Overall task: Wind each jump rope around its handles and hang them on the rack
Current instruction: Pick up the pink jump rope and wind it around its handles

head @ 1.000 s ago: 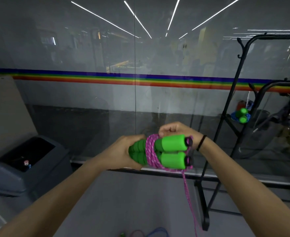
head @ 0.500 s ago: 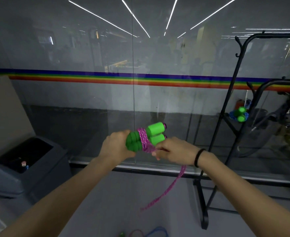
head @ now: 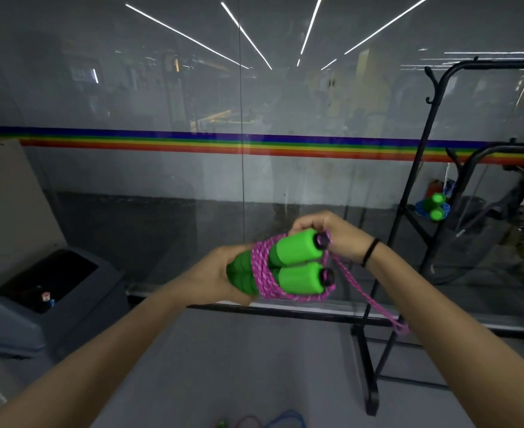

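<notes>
left hand [head: 220,276] fingers clamp two green handles [head: 297,253]; right hand [head: 337,233] fingers pinch one pink rope [head: 262,273].

My left hand [head: 220,276] holds the left end of the 2 handles [head: 297,264], 1 on top of the other. The rope [head: 262,273] goes around their middle. My right hand [head: 331,239] is behind their right end and pinches the rope. A loose bit hangs down to the right. The rack [head: 408,211] stands on the floor [head: 223,366] at my right, near the glass wall [head: 161,180]. Another wound rope [head: 433,206] is on the rack. A bin [head: 47,291] sits on the floor at my left. More rope [head: 270,420] lies on the floor near me.
</notes>
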